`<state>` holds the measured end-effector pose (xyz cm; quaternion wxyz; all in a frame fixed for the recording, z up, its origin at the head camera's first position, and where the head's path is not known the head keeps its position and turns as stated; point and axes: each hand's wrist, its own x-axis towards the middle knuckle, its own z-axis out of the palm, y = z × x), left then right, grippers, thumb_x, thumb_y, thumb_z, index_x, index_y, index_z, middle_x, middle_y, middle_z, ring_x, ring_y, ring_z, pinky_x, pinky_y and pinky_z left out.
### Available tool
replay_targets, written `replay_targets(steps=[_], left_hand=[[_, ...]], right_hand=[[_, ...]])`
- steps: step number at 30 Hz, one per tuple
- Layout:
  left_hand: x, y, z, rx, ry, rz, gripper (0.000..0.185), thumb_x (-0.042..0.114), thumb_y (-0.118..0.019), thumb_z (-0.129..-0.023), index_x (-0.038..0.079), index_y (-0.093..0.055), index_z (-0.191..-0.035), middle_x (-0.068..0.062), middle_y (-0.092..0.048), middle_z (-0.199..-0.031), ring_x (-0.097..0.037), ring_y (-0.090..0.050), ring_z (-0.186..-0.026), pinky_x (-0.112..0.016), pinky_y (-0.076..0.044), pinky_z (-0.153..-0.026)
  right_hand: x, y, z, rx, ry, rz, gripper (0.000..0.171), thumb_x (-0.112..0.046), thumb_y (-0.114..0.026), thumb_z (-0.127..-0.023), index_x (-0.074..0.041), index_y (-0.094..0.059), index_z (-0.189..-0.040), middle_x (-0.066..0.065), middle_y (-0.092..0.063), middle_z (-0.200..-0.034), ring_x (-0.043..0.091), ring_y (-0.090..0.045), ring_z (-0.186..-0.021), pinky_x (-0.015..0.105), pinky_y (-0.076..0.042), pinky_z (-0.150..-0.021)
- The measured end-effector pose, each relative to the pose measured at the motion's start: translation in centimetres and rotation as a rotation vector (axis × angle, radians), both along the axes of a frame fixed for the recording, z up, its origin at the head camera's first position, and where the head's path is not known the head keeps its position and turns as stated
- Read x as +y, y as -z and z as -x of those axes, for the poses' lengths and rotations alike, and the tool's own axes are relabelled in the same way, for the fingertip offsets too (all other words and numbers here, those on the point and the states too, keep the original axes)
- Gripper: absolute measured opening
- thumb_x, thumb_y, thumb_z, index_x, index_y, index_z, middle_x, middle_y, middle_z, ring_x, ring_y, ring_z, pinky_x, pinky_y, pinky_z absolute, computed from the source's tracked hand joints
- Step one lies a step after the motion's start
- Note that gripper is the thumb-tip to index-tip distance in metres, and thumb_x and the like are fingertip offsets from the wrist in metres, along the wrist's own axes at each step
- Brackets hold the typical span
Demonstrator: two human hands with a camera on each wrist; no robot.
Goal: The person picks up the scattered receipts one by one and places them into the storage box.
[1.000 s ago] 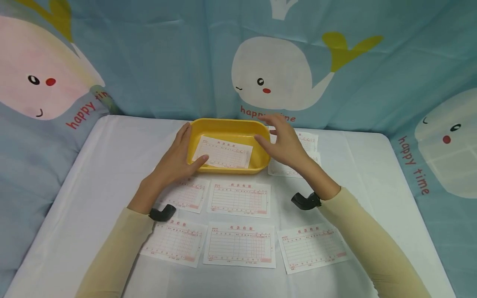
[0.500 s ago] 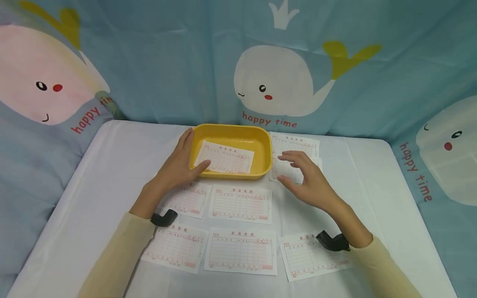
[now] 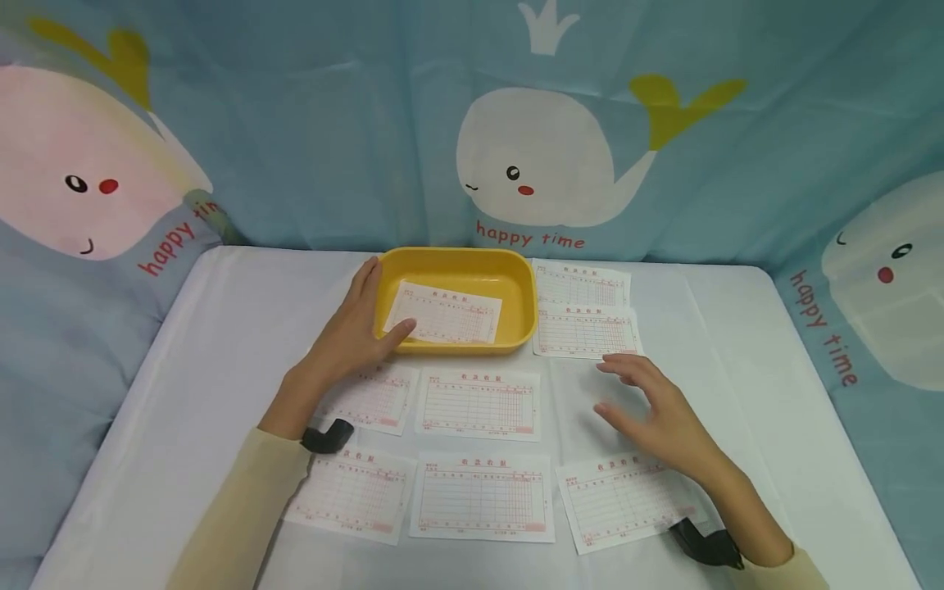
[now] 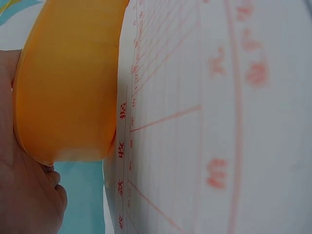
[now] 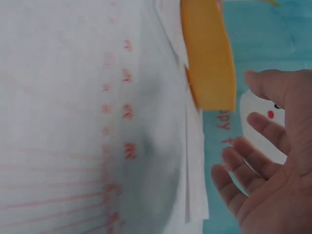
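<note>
— Yellow tray [image 3: 460, 266]: where does it sit for you?

— At the far middle of your white tabletop [image 3: 221, 328], with one red-ruled receipt slip [image 3: 445, 313] lying inside it. Your left hand [image 3: 354, 332] rests against its left end, fingers [image 3: 366, 283] straight along the wall and the thumb laid over the near rim, touching the slip's corner.

— And your right hand?

— Your right hand [image 3: 664, 414] hovers over bare tabletop, fingers [image 3: 625, 366] spread and relaxed, holding nothing. It lies just below the two stacked receipts [image 3: 586, 319] that sit right of the tray, and above the near right receipt [image 3: 627, 500].

— What else is around you?

— Four more receipts [image 3: 479, 401] lie in two rows in front of the tray; your left wrist covers part of one. A blue whale-print cloth [image 3: 546, 156] reading "happy time" hangs behind the tabletop.
</note>
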<state>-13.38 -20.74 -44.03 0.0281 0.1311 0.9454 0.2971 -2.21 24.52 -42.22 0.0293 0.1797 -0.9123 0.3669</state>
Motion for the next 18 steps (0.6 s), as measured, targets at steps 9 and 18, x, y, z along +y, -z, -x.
replay_targets(steps=[9,18], left_hand=[[0.1,0.0,0.0,-0.008,-0.01,0.005,0.111,0.069,-0.057,-0.097,0.019,0.01,-0.171,-0.003,0.007,-0.181,-0.034,-0.017,-0.166,-0.059,-0.028,-0.13],[0.0,-0.1,-0.1,0.002,-0.004,0.002,0.11,0.066,-0.058,-0.098,0.018,0.008,-0.171,-0.007,0.003,-0.181,-0.035,-0.022,-0.164,-0.06,-0.031,-0.129]], right_hand=[[1.9,1.2,-3.7,0.014,0.032,-0.086,0.061,-0.014,-0.09,-0.083,-0.014,-0.065,-0.139,0.008,-0.061,-0.146,0.004,-0.051,-0.138,-0.004,-0.024,-0.111],[2.7,1.9,-6.2,0.042,0.077,-0.22,0.069,-0.017,-0.096,-0.074,-0.017,-0.067,-0.137,0.003,-0.063,-0.141,0.01,-0.053,-0.131,-0.006,-0.016,-0.11]])
